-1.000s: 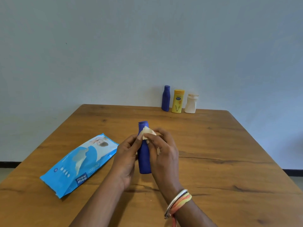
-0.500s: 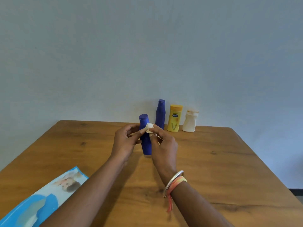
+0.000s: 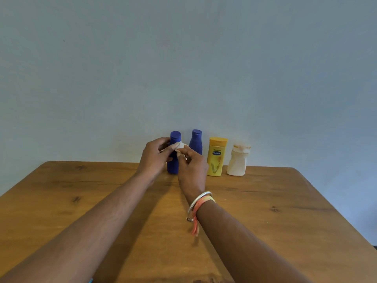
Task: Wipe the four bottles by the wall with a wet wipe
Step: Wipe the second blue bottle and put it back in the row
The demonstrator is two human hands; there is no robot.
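A blue bottle (image 3: 173,166) stands upright at the far table edge by the wall, leftmost of the row. My left hand (image 3: 155,158) grips its body from the left. My right hand (image 3: 190,166) pinches a small crumpled white wet wipe (image 3: 181,145) against the bottle's neck, just under the cap. To the right stand a second blue bottle (image 3: 195,142), a yellow bottle (image 3: 215,157) and a white bottle (image 3: 237,161), all upright along the wall.
The wooden table (image 3: 265,211) reaches to the pale wall (image 3: 183,68). A sliver of the blue wipes pack (image 3: 90,280) shows at the bottom edge. My right wrist wears a metal bangle and an orange thread.
Both hands carried the blue bottle from the table's middle away from me to the wall and stood it left of the other blue bottle. The wipes pack has dropped almost out of view.
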